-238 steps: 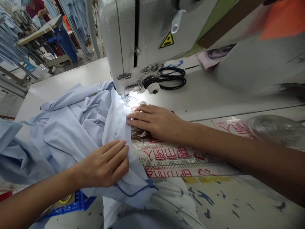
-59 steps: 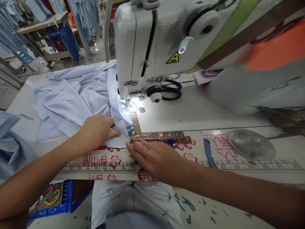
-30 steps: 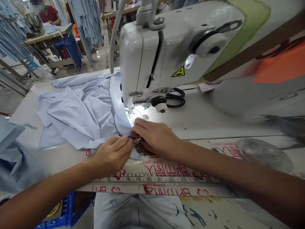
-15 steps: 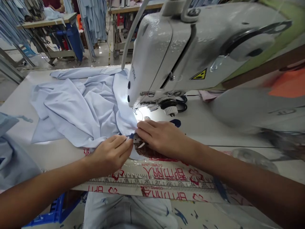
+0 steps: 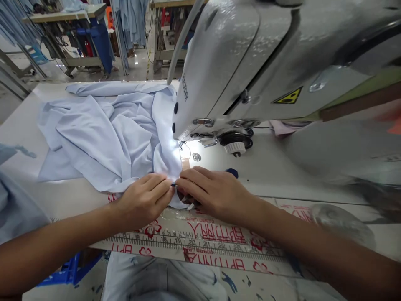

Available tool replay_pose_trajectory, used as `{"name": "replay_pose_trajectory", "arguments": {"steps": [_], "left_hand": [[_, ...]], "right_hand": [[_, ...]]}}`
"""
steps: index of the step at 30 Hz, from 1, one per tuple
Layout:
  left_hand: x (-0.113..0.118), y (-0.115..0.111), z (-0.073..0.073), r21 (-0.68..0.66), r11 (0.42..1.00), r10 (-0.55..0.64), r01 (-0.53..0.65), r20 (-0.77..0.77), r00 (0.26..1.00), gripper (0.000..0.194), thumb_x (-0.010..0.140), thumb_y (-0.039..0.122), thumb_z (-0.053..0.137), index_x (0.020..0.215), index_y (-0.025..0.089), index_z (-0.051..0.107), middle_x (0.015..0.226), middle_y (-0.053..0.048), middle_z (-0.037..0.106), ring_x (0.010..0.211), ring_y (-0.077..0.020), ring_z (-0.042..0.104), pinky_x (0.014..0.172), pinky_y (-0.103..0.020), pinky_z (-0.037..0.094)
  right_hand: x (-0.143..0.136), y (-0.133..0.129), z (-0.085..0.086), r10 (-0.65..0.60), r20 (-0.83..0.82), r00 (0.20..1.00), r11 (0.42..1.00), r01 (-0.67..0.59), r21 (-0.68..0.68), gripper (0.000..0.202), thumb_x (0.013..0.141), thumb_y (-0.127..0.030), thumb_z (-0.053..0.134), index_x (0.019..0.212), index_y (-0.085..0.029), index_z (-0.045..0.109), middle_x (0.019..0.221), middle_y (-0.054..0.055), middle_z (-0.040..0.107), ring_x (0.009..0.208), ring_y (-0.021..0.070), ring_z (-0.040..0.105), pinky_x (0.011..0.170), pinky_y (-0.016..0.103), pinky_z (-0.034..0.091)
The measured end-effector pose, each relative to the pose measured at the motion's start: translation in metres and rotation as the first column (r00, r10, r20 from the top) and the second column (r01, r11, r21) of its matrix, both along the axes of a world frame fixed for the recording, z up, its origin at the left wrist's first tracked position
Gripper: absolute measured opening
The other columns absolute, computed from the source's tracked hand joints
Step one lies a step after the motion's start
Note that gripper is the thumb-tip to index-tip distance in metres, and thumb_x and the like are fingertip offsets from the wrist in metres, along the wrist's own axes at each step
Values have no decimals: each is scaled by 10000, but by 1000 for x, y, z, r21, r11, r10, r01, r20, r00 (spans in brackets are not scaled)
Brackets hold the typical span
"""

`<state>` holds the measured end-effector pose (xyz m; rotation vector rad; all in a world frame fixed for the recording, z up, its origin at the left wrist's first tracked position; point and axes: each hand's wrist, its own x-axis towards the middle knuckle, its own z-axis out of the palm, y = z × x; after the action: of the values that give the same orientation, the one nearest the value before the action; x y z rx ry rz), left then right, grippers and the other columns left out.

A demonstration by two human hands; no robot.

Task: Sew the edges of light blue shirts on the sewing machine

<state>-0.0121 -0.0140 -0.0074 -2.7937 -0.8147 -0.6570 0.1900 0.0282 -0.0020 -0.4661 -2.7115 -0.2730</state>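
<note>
A light-blue garment piece (image 5: 106, 138) lies crumpled on the table left of the needle, its near edge running to my hands. With fingers pressed together, my left hand (image 5: 145, 198) pinches this cloth at its near right corner. A tiny dark-blue strip (image 5: 173, 184) bridges the fingertips of both hands. My right hand (image 5: 216, 188) is closed on the strip's other end, close to the left fingertips. Under its palm shows a partly hidden metal object (image 5: 191, 204), whose kind I cannot make out. The white sewing machine (image 5: 238, 62) stands just beyond, its lamp lighting the needle area.
A printed measuring tape (image 5: 175, 241) runs along the table's front edge under clear film. Dark-blue scraps (image 5: 232, 172) lie right of the needle. More blue cloth (image 5: 19, 209) sits at the left edge. A blue crate (image 5: 73, 269) is below. Other worktables (image 5: 65, 16) stand behind.
The view has shifted, with the machine appearing larger and further right. My fingertips have come closer together over the dark-blue strip, and less of it shows. The right hand has drawn slightly toward me.
</note>
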Motion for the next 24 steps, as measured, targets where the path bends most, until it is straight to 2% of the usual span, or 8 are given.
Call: {"name": "replay_pose_trajectory", "arguments": {"steps": [4, 7, 14, 16, 18, 19, 21, 24], "left_hand": [[0, 1, -1, -20, 1000, 20, -20, 4, 1000, 164, 872, 86, 449, 954, 30, 580, 981, -142, 591, 1025, -233, 508, 854, -365, 507], [0, 0, -1, -12, 1000, 27, -27, 7, 1000, 171, 874, 91, 447, 972, 35, 576, 1011, -140, 583, 1061, -241, 485, 897, -379, 488], [-2, 6, 4, -56, 998, -25, 29, 63, 998, 161, 893, 103, 413, 959, 60, 553, 887, -93, 614, 903, -177, 534, 793, -320, 510], [0, 14, 10, -51, 997, 53, -51, 37, 998, 150, 899, 118, 407, 906, 92, 555, 806, -63, 604, 815, -158, 531, 718, -304, 505], [5, 19, 17, 54, 987, 155, -154, -18, 988, 154, 888, 122, 422, 806, 119, 552, 720, -45, 569, 721, -156, 505, 627, -303, 470], [7, 20, 20, 133, 977, 173, -166, -40, 984, 167, 877, 119, 436, 748, 131, 541, 678, -37, 544, 675, -154, 484, 588, -301, 443], [10, 17, 22, 231, 968, 120, -100, -72, 990, 195, 856, 111, 468, 669, 145, 509, 599, -13, 483, 594, -139, 438, 532, -289, 395], [10, 7, 18, 161, 987, 41, -21, -121, 992, 100, 852, 95, 469, 802, 95, 556, 670, -39, 528, 655, -150, 485, 590, -300, 440]], "right_hand": [[-2, -1, -3, 43, -65, 997, 999, -41, 33, 229, 880, -94, 369, 853, -65, 595, 785, 94, 621, 713, 169, 521, 499, 258, 409], [-3, 1, -4, 82, -99, 992, 997, -82, 7, 206, 871, -90, 402, 854, -61, 605, 767, 87, 622, 714, 168, 522, 524, 259, 424], [5, 2, -2, 97, -7, 995, 994, -97, -41, 232, 873, -114, 390, 986, -49, 582, 842, 88, 618, 714, 171, 504, 468, 263, 367], [7, 1, -3, 88, -23, 996, 994, -89, -62, 236, 869, -133, 384, 982, -55, 576, 797, 75, 607, 655, 157, 481, 441, 267, 325], [9, 0, -6, 75, -52, 996, 994, -79, -78, 238, 866, -162, 384, 976, -58, 568, 752, 65, 591, 610, 149, 459, 432, 274, 294], [9, -1, -7, 70, -60, 996, 993, -75, -89, 240, 865, -181, 390, 978, -58, 563, 745, 64, 586, 601, 147, 454, 436, 276, 288], [10, -1, -10, 64, -69, 996, 991, -72, -117, 248, 855, -202, 406, 994, -58, 552, 757, 66, 584, 609, 148, 460, 449, 280, 285], [11, -1, -13, 57, -67, 996, 988, -66, -141, 270, 832, -166, 394, 1034, -63, 541, 784, 65, 593, 632, 153, 480, 459, 282, 280]]}}
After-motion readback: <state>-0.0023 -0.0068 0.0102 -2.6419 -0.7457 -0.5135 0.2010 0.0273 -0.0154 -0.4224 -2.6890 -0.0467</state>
